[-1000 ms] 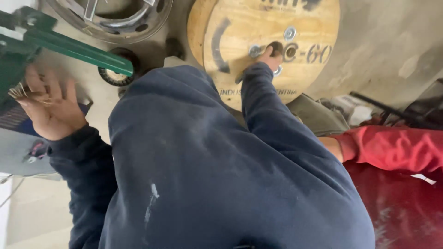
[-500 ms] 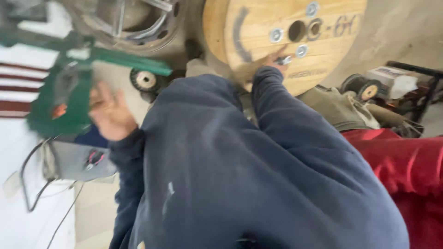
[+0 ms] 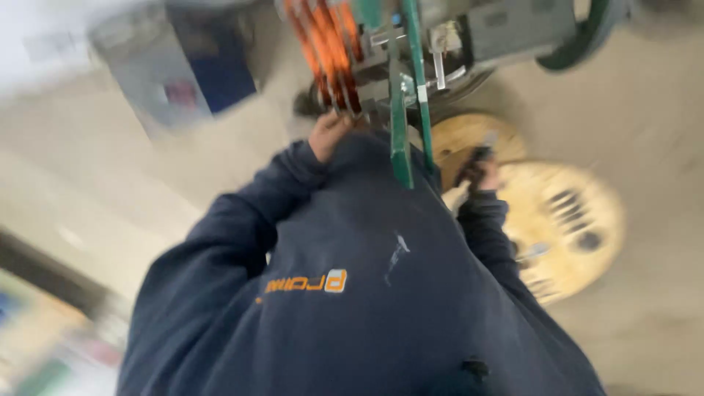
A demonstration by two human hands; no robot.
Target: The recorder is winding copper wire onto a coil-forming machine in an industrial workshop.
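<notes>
The picture is blurred by motion. My left hand point(image 3: 330, 133) reaches up to the lower end of a bundle of orange wire windings point(image 3: 326, 51) on a machine. Its fingers are hidden against the bundle, so its grip does not show. My right hand point(image 3: 485, 176) is closed around a small dark object point(image 3: 473, 158), too blurred to identify, held in front of a wooden cable spool point(image 3: 568, 227). A green metal bar point(image 3: 400, 110) of the machine hangs between my two arms. My navy sweatshirt fills the lower half of the view.
A grey and blue box point(image 3: 183, 81) stands at the upper left on the pale concrete floor point(image 3: 645, 125). A grey machine housing point(image 3: 513, 29) with a green wheel rim sits at the top right. Blurred coloured things lie at the lower left.
The view has swung sharply. My left hand went from the green frame to the orange windings. My right hand left the spool's face and now grips a dark object.
</notes>
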